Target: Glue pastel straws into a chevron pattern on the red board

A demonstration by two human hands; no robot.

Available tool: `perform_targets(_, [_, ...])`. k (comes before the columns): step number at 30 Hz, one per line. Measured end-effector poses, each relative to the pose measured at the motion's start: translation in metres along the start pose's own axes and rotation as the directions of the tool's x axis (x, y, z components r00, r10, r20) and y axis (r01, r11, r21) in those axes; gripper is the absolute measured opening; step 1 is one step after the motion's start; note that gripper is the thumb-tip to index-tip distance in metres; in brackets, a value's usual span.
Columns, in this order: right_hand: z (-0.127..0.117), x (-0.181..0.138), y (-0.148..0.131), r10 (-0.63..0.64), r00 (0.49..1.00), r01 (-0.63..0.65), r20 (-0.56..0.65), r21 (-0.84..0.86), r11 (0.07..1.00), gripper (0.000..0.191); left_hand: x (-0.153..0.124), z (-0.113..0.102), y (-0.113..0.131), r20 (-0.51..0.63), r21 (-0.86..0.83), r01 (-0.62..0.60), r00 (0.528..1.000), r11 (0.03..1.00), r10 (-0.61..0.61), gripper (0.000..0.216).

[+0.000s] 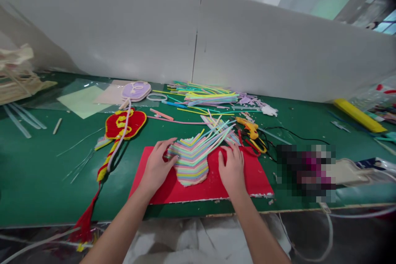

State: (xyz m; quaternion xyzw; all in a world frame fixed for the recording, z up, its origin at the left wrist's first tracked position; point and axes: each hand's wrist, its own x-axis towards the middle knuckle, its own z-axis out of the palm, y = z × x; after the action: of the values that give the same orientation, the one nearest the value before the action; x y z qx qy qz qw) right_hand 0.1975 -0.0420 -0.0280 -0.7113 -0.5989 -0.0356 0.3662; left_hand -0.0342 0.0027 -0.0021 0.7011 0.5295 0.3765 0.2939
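Two bare hands work over a smooth green surface (37, 177). Near its front edge lies a flat red rectangular board (256, 177). On the board, between the hands, sits a flat, rounded piece of pastel strips in chevron stripes (192, 163), loose ends fanning out to the upper right. The left hand (156, 168) touches the piece's left edge, its grip parted between thumb and forefinger. The right hand (232, 168) rests on the board beside the piece, its grip loosely spread around nothing visible. Farther left is a red-and-yellow fan-shaped ornament (134, 122) with a tassel; farther right, a yellow-orange glue gun (249, 128). Behind lie a heap of thin pastel strips (210, 97) and a pale grey partition (123, 29).
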Motion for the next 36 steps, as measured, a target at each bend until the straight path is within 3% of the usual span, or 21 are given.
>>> perform_targets(6, [-0.003, 0.000, 0.000, 0.000, 0.996, -0.001, 0.093, 0.009, 1.000, 0.032, -0.002, -0.003, 0.008, -0.036, -0.087, -0.067, 0.997, 0.994, 0.064, 0.041])
perform_targets(16, [0.003, -0.002, 0.001, 0.041, 0.994, -0.030, 0.105, -0.099, 0.995, 0.048, 0.001, 0.002, 0.000, -0.083, 0.113, -0.028, 0.996, 0.993, 0.037, 0.041])
perform_targets(23, [-0.006, 0.000, -0.005, -0.028, 0.996, 0.038, 0.088, -0.108, 0.993, 0.047, -0.001, 0.001, 0.001, -0.141, 0.148, -0.061, 0.987, 0.987, 0.082, 0.033])
perform_targets(25, [-0.011, 0.001, -0.011, -0.135, 0.981, 0.150, 0.140, -0.099, 0.984, 0.048, -0.003, 0.001, 0.005, -0.063, 0.198, -0.149, 0.984, 0.969, 0.164, 0.038])
perform_targets(27, [-0.015, 0.002, -0.016, -0.260, 0.931, 0.289, 0.255, -0.084, 0.954, 0.049, -0.005, 0.004, 0.009, 0.111, 0.287, -0.274, 0.961, 0.918, 0.252, 0.045])
perform_targets(29, [-0.017, 0.002, -0.019, -0.332, 0.862, 0.381, 0.383, -0.058, 0.923, 0.051, -0.007, 0.008, 0.013, 0.300, 0.373, -0.394, 0.908, 0.840, 0.293, 0.051])
perform_targets(31, [-0.017, 0.002, -0.019, -0.338, 0.815, 0.405, 0.471, -0.046, 0.913, 0.052, -0.009, 0.012, 0.014, 0.414, 0.423, -0.479, 0.857, 0.769, 0.306, 0.051])
perform_targets(34, [-0.014, 0.002, -0.018, -0.306, 0.805, 0.386, 0.508, -0.057, 0.921, 0.054, -0.010, 0.015, 0.013, 0.456, 0.451, -0.524, 0.831, 0.722, 0.319, 0.051])
perform_targets(36, [-0.013, 0.002, -0.017, -0.300, 0.805, 0.379, 0.511, -0.055, 0.924, 0.056, -0.009, 0.015, 0.010, 0.421, 0.468, -0.494, 0.854, 0.733, 0.306, 0.051])
